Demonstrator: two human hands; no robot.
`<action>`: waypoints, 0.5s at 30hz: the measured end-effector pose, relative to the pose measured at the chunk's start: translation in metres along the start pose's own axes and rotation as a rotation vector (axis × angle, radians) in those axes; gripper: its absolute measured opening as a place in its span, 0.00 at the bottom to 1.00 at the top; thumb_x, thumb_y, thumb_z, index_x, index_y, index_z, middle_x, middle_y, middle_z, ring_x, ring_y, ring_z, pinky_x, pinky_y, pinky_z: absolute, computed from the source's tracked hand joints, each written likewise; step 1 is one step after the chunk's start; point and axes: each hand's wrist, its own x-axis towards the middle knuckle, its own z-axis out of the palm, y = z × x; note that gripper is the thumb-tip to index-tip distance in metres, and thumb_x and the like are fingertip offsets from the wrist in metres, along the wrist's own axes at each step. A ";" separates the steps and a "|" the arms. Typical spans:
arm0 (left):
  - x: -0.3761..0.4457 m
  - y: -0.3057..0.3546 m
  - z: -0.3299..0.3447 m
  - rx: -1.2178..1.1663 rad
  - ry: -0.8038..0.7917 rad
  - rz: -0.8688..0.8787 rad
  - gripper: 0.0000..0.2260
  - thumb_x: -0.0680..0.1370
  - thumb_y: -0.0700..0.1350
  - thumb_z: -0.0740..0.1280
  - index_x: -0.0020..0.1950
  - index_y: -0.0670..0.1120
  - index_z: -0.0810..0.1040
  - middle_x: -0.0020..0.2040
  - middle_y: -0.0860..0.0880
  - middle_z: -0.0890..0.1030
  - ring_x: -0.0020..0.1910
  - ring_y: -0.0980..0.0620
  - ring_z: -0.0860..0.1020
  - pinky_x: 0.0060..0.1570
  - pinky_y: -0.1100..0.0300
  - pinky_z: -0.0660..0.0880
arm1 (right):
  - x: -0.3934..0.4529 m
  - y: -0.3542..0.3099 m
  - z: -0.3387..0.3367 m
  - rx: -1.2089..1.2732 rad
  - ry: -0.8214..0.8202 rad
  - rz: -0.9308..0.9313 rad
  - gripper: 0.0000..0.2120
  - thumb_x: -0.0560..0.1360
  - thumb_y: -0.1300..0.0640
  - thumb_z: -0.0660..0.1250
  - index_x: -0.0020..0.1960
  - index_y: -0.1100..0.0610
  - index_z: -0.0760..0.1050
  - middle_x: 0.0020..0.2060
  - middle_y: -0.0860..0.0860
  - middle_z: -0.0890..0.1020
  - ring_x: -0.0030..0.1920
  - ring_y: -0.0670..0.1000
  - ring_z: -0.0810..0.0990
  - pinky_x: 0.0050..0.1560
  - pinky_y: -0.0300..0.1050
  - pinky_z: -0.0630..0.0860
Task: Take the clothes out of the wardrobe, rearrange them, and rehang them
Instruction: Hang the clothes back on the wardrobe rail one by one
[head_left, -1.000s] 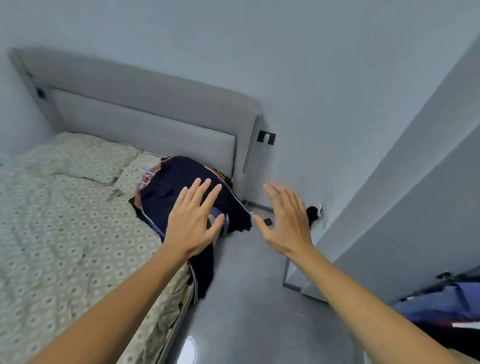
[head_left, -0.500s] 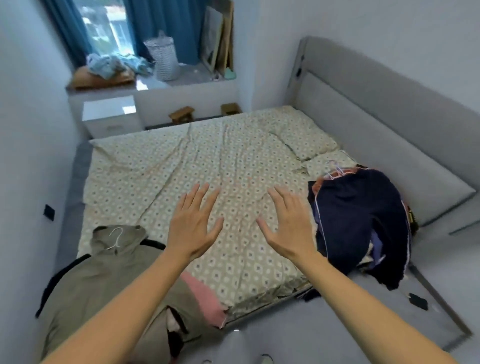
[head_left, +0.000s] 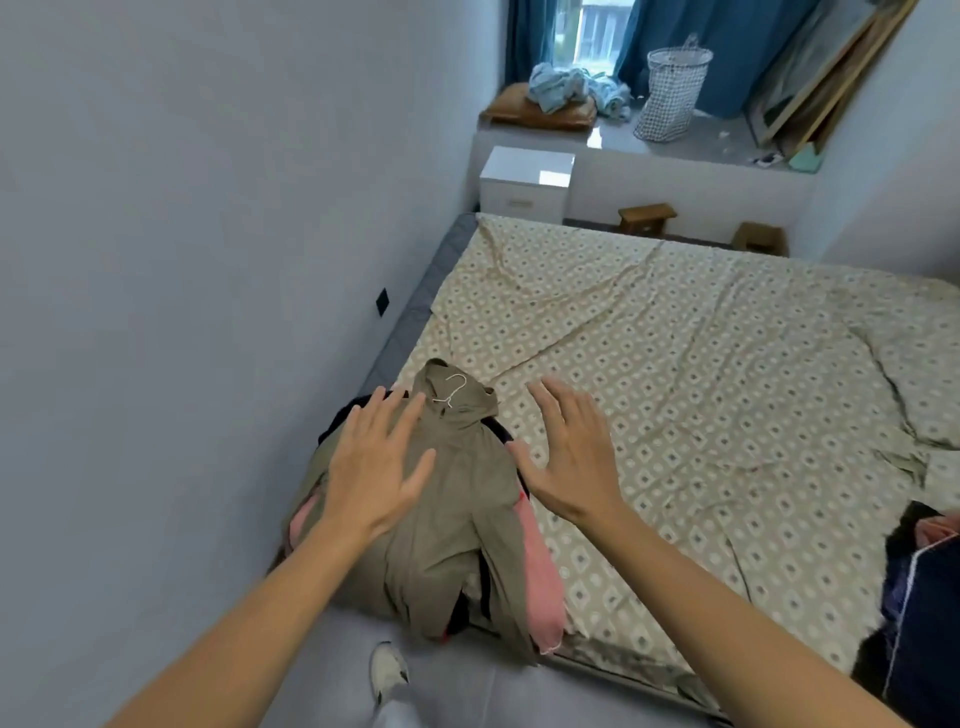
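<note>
The bed (head_left: 675, 364) takes most of the view, covered by a patterned sheet with wrinkles, and its left side stands near the grey wall (head_left: 182, 234). Behind the bed you see a window ledge (head_left: 691, 143) with blue curtains (head_left: 727, 47), a white mesh basket (head_left: 670, 93) and some light blue cloth (head_left: 566, 88) on a brown cushion. A small white cabinet (head_left: 527, 182) stands under the ledge, and two low wooden stools (head_left: 647, 218) are beside it.

On the near left corner of the bed lies a pile of clothes. The top one is an olive hooded jacket (head_left: 452, 519) with a white hanger hook (head_left: 453, 389) coming out at its collar. Under it you see a pink garment (head_left: 540, 571) and something black. A second pile, dark blue clothes (head_left: 924, 613), is at the right edge of the bed.

Your left hand (head_left: 374, 467) is over the jacket's left shoulder, fingers straight and spread, holding nothing; I cannot tell if it touches the cloth. Your right hand (head_left: 571, 457) is released too, fingers spread, over the sheet just beside the jacket.

Your shoe (head_left: 387, 670) is on the grey floor.
</note>
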 end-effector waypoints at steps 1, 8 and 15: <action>-0.001 -0.012 0.001 0.001 0.003 -0.020 0.31 0.82 0.62 0.55 0.83 0.51 0.62 0.82 0.47 0.63 0.83 0.46 0.56 0.81 0.43 0.54 | 0.007 -0.006 0.010 0.006 -0.015 -0.012 0.36 0.77 0.38 0.66 0.79 0.53 0.65 0.76 0.51 0.69 0.76 0.55 0.68 0.77 0.62 0.62; 0.031 -0.105 0.039 -0.014 -0.041 -0.062 0.31 0.82 0.62 0.56 0.83 0.51 0.62 0.81 0.46 0.64 0.83 0.45 0.57 0.81 0.43 0.56 | 0.060 -0.026 0.100 -0.025 -0.122 0.019 0.36 0.77 0.36 0.64 0.80 0.53 0.66 0.76 0.51 0.70 0.76 0.55 0.68 0.75 0.62 0.65; 0.102 -0.206 0.126 -0.104 -0.147 -0.022 0.30 0.82 0.61 0.56 0.82 0.49 0.63 0.80 0.44 0.66 0.81 0.44 0.59 0.81 0.45 0.54 | 0.106 -0.007 0.219 -0.138 -0.224 0.194 0.36 0.77 0.35 0.62 0.79 0.53 0.65 0.74 0.51 0.71 0.73 0.56 0.69 0.75 0.58 0.66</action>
